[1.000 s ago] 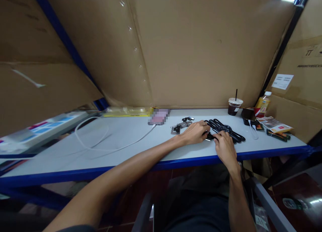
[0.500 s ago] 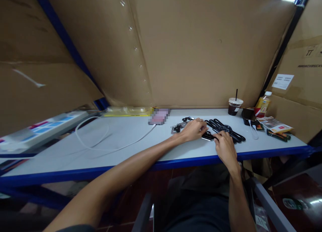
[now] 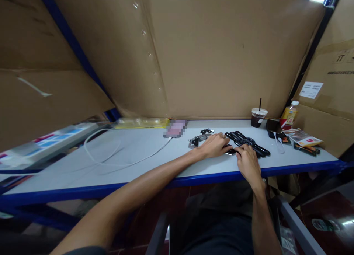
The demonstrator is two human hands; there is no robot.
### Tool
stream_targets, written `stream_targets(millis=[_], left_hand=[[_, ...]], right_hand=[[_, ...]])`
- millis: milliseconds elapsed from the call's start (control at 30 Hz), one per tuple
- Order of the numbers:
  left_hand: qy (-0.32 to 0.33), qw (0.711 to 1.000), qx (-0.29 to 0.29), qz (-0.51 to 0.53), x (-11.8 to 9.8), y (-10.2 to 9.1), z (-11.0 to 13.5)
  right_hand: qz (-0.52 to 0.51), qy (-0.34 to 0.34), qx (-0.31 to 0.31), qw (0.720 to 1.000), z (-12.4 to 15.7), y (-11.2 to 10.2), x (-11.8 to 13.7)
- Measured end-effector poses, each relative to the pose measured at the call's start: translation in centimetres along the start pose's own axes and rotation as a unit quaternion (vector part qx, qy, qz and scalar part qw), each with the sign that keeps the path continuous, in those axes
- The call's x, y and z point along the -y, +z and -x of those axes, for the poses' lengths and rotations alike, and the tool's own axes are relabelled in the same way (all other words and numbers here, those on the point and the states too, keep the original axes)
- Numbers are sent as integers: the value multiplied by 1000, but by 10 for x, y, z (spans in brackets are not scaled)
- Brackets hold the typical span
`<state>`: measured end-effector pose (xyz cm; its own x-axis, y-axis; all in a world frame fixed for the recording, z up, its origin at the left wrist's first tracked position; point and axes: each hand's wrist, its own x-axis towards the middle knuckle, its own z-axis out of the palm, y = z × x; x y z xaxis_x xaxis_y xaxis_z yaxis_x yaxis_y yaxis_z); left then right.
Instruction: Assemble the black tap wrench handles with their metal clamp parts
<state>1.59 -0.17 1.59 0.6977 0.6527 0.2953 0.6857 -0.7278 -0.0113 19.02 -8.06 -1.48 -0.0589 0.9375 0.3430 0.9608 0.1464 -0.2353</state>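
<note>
On the white tabletop, both my hands close on one small black piece with a bright metal part; its exact kind is mostly hidden by my fingers. My left hand covers its left end from above. At its right end my right hand pinches it between thumb and fingers. Several glossy black handles lie in a fanned pile just behind and right of my right hand. Loose metal and black parts rest left of my left hand, with another small one farther back.
A phone with a white cable lies toward the back. Rightward stand a lidded drink cup and a bottle, near plastic spoons and a packet. Cardboard walls the back. A power strip sits left.
My left hand has lowered and flattened over the small black piece, covering more of it. My right hand stays in nearly the same place.
</note>
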Motion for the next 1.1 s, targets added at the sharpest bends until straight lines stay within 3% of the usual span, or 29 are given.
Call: stream_targets(millis=[400, 1100], left_hand=[[-54, 999, 4, 4, -9, 2, -2], [-42, 998, 19, 49, -11, 1, -2]], right_hand=[[-5, -8, -10, 1000, -1, 4, -4], [3, -12, 3, 1000, 2, -2, 1]])
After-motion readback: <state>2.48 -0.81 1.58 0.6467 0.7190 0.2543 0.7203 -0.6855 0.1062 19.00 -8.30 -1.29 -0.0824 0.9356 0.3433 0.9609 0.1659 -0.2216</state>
